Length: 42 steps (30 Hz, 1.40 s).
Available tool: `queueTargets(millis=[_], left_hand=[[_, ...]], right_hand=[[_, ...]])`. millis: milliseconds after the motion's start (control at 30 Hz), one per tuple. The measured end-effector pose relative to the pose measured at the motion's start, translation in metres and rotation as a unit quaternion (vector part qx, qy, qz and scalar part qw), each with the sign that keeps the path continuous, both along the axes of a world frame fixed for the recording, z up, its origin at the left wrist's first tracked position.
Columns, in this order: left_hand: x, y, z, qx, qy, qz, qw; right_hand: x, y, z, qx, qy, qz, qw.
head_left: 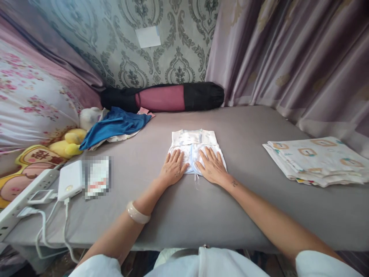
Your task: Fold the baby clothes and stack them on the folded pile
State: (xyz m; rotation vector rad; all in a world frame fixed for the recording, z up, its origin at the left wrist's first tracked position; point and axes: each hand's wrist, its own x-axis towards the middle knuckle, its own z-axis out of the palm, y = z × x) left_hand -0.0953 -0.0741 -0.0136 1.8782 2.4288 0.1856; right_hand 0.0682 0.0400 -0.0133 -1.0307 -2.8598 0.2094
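A small white garment with pale blue trim (190, 137), folded, lies on the grey bed surface in front of me. It looks like a baby's top, and two thin ties hang from its near edge. Flat on its lower left part rests my left hand (173, 166), fingers spread. My right hand (211, 164) presses the lower right part, its fingers also stretched out and apart. Neither hand grips anything. The palms hide much of the garment's lower half.
To the right lies a stack of folded printed cloths (314, 157). At left are a blue cloth (118, 123), yellow plush toys (69, 142), a white power bank (70, 180) with cables and a power strip (27, 200). A long black and pink bag (161, 98) lies along the wall.
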Motion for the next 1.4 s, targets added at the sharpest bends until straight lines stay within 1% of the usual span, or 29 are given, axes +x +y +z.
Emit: queueTargets(millis=[67,133,233,300,333,400,467,500,567,633,700,767,867,933,1033,1100,1167,1267,1400], left_hand=[[-0.001,0.0,-0.001,0.008,-0.012,-0.001,1.0],[-0.006,-0.002,-0.003,0.033,-0.027,-0.002,0.999],[-0.018,-0.008,-0.006,0.102,-0.044,0.015,0.994],[-0.027,-0.014,-0.005,0.146,-0.061,0.044,0.986],[-0.032,-0.017,-0.003,0.159,-0.077,0.067,0.982],[-0.039,-0.023,0.002,0.162,-0.127,0.119,0.971],[-0.043,-0.027,0.008,0.147,-0.19,0.167,0.956],[-0.043,-0.029,0.011,0.138,-0.221,0.186,0.947],[-0.041,-0.029,0.018,0.125,-0.274,0.215,0.929],[-0.035,-0.029,0.024,0.104,-0.325,0.235,0.91],[-0.029,-0.029,0.028,0.072,-0.393,0.232,0.887],[-0.022,-0.03,0.031,0.057,-0.457,0.212,0.862],[-0.016,-0.035,0.035,0.08,-0.506,0.191,0.838],[-0.015,-0.038,0.037,0.093,-0.531,0.187,0.822],[-0.016,-0.041,0.04,0.101,-0.562,0.185,0.8],[-0.016,-0.041,0.042,0.109,-0.572,0.185,0.792],[-0.017,-0.042,0.043,0.12,-0.578,0.183,0.787],[-0.017,-0.043,0.045,0.134,-0.581,0.184,0.781],[-0.018,-0.045,0.047,0.149,-0.578,0.194,0.778]], right_hand=[[0.0,0.0,0.002,-0.013,-0.002,0.0,1.0],[0.004,0.001,0.007,-0.037,-0.003,0.009,0.999],[0.016,0.008,0.013,-0.082,0.022,0.05,0.995],[0.028,0.017,0.017,-0.101,0.072,0.05,0.991],[0.034,0.022,0.018,-0.104,0.1,0.026,0.989],[0.046,0.034,0.02,-0.101,0.139,-0.057,0.983],[0.056,0.043,0.02,-0.103,0.141,-0.138,0.975],[0.061,0.045,0.019,-0.107,0.136,-0.167,0.971],[0.066,0.046,0.018,-0.12,0.128,-0.193,0.965],[0.068,0.042,0.017,-0.136,0.133,-0.193,0.963],[0.069,0.036,0.018,-0.155,0.143,-0.186,0.96],[0.07,0.03,0.019,-0.179,0.153,-0.174,0.956],[0.075,0.023,0.023,-0.23,0.17,-0.151,0.946],[0.079,0.021,0.026,-0.277,0.191,-0.143,0.931],[0.082,0.02,0.031,-0.356,0.225,-0.136,0.897],[0.083,0.019,0.035,-0.396,0.238,-0.135,0.877],[0.083,0.019,0.039,-0.422,0.244,-0.138,0.862],[0.084,0.021,0.042,-0.444,0.253,-0.141,0.848],[0.088,0.022,0.044,-0.454,0.272,-0.148,0.836]])
